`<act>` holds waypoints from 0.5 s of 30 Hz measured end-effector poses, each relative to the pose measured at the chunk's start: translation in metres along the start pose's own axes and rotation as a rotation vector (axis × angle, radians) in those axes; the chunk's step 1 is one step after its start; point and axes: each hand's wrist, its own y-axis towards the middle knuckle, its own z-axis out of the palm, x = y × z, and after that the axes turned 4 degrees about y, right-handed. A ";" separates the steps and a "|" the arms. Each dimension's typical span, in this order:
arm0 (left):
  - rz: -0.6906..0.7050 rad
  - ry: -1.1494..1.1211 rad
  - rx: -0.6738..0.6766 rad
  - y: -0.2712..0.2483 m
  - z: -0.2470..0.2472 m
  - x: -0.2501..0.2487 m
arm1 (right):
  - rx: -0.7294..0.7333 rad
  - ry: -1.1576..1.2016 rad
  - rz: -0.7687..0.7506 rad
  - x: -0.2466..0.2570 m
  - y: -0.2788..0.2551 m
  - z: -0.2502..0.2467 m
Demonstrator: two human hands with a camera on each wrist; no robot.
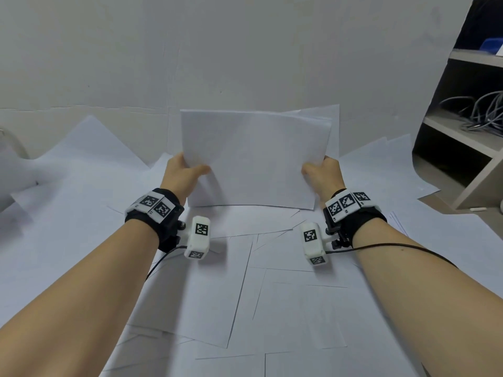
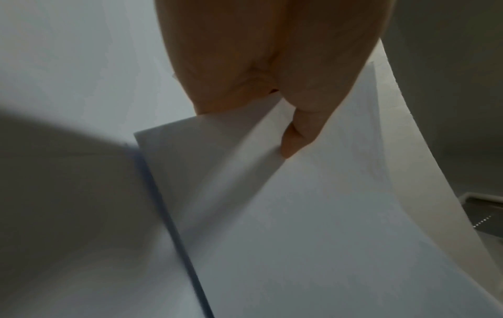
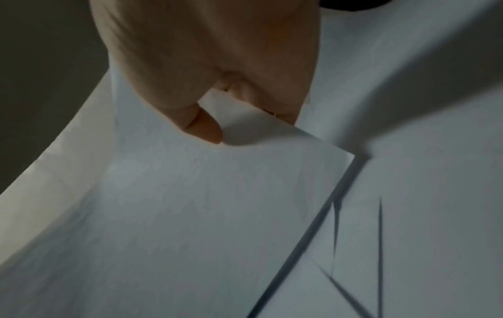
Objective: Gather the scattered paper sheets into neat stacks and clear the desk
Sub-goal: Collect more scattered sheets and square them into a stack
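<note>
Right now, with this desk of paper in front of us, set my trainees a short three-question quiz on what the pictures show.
1. True or false: the held stack of paper sheets lies flat on the desk.
2. Multiple choice: how is the stack gripped? A) left hand only; B) right hand only; C) both hands, one at each side edge.
3. Short answer: what lies on the shelf unit to the person's right?

Key:
1. False; it stands upright on its lower edge, with the top corners at the right uneven.
2. C; each thumb presses the near face.
3. A tangle of grey cables; loose sheets cover the desk.
</note>
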 end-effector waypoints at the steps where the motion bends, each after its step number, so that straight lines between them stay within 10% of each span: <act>1: -0.002 0.009 -0.013 0.000 -0.001 -0.003 | 0.016 -0.051 -0.031 0.003 -0.003 -0.002; 10: 0.010 0.021 -0.228 -0.005 -0.009 -0.066 | -0.013 0.001 -0.205 0.053 -0.038 -0.013; 15: -0.323 -0.098 -0.140 -0.050 0.005 -0.089 | -0.168 0.215 -0.109 0.064 -0.071 -0.028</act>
